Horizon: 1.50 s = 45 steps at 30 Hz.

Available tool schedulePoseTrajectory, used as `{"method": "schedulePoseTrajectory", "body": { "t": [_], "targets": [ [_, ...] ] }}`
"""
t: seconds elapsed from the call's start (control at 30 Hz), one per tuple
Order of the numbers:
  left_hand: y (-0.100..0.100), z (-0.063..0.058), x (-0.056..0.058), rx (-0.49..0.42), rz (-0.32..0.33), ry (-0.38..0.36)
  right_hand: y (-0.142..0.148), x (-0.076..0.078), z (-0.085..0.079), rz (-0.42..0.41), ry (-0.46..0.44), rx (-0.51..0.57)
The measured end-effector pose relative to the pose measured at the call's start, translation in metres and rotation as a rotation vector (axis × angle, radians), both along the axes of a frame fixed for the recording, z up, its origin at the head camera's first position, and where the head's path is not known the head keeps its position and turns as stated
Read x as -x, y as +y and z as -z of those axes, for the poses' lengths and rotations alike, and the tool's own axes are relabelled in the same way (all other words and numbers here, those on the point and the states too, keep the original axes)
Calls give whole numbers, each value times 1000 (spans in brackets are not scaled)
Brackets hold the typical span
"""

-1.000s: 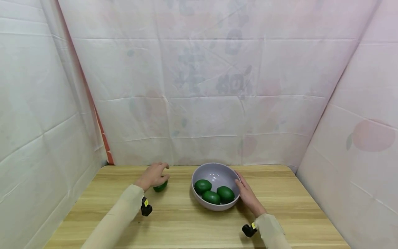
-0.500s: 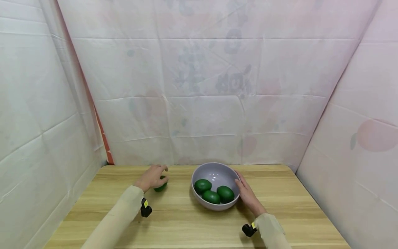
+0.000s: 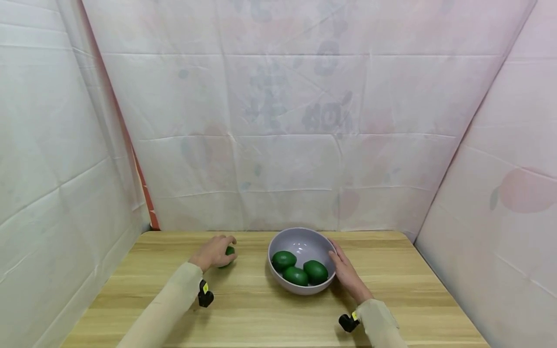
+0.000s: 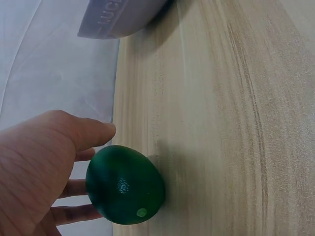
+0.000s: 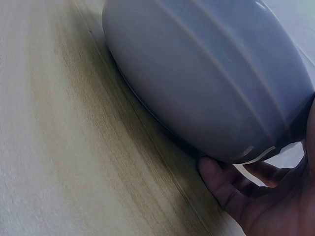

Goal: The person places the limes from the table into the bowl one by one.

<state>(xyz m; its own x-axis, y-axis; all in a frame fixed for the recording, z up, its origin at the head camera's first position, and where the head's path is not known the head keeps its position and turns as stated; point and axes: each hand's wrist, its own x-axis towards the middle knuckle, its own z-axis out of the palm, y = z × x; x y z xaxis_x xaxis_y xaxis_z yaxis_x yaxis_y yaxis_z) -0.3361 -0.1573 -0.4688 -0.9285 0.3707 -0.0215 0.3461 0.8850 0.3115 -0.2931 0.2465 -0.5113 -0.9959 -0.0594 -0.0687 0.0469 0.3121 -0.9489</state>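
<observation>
My left hand (image 3: 213, 252) reaches around a glossy, dark green oval fruit (image 4: 125, 184) that looks like a lime, on the left of the table. In the left wrist view the thumb is apart from the fruit and the fingers extend behind it, right at its side. A light spot shows on its skin. My right hand (image 3: 345, 273) holds the right side of a grey-purple bowl (image 5: 197, 73), thumb at the rim and fingers along the outer wall. Inside the bowl lie three similar green fruits (image 3: 296, 276), gathered at its near side.
The wooden table (image 3: 261, 319) stands against a white printed cloth (image 3: 283, 164) at the back, with more cloth on both sides. A stretch of tabletop separates the loose fruit from the bowl. Each sleeve cuff carries a small black camera (image 3: 205, 296).
My left hand has shifted slightly around the fruit, with more of the fruit now showing between thumb and fingers. The right hand and the bowl have stayed in place.
</observation>
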Motion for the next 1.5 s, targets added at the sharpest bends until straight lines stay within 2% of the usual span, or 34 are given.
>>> {"method": "schedulePoseTrajectory", "body": {
  "t": [0.43,0.67,0.97,1.2,1.5],
  "targets": [
    [-3,16,2,-46,-12,-24,1,-1,0,-14,11,8],
    [-1,17,2,-49,0,-3,1,-1,0,-19,3,15],
    [-5,19,4,-114,13,24,-1,-1,1,-11,5,13],
    [-10,9,7,-170,-12,27,-3,0,3,-6,8,17],
    [-4,-6,9,-178,-13,52,-3,3,2,-15,13,7]
  ]
}}
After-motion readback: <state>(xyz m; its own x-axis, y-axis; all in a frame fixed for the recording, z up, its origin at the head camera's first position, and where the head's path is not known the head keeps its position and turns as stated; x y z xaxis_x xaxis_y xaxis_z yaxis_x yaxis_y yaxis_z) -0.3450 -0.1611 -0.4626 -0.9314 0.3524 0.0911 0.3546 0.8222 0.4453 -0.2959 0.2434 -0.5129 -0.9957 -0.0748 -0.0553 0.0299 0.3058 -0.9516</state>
